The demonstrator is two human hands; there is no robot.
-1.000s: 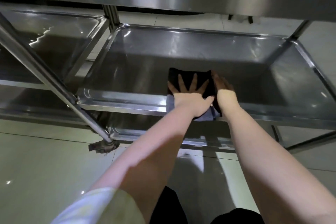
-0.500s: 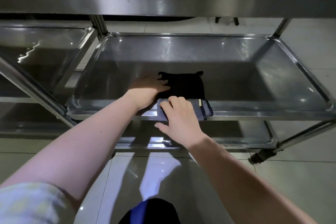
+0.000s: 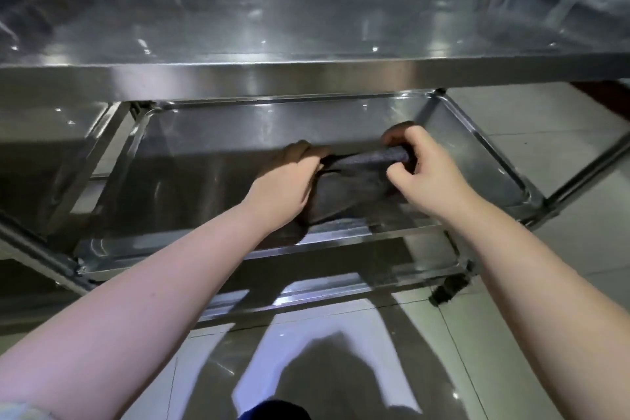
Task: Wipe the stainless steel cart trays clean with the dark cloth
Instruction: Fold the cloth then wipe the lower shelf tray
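The left hand [image 3: 284, 182] grips the left end of the dark cloth [image 3: 354, 184], fingers curled over it; from there the cloth stretches to the right hand [image 3: 428, 174], which clenches its rolled right end — both hands closed on fabric. Below the two grips it hangs toward the middle tray's [image 3: 204, 160] front rim, under the top tray [image 3: 306, 27]

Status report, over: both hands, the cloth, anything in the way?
The left hand and right hand both grip the dark cloth. Cloth bunched between them over the middle tray. The top tray overhangs above the hands.
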